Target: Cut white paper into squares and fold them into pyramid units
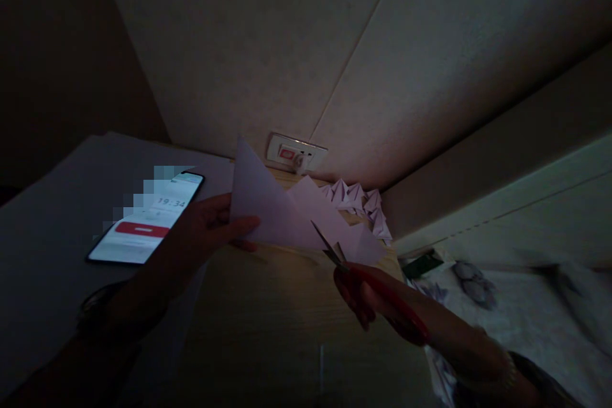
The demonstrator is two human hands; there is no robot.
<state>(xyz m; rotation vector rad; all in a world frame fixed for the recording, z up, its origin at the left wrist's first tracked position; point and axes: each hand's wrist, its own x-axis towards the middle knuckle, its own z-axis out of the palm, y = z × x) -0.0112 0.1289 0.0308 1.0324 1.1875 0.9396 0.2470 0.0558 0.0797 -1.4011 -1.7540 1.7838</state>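
Observation:
My left hand (217, 226) pinches the left end of a folded sheet of pale paper (262, 204), its thumb on the front face. The paper rises to a sharp point at top left. In my right hand (356, 299) are scissors (396, 306) with red handles, their blades parted and pointing up and left. The blades are by the lower right edge of the paper; whether they touch it I cannot tell. More pale paper (322, 207) lies just behind, partly overlapped by the folded sheet.
A lit phone (143, 223) rests on large pale sheets (43, 223) at left. Several folded paper pieces (356, 194) stand along the back of the wooden top (268, 319). A wall socket (296, 153) with a plug is behind. At right, lower down, is patterned fabric (516, 312).

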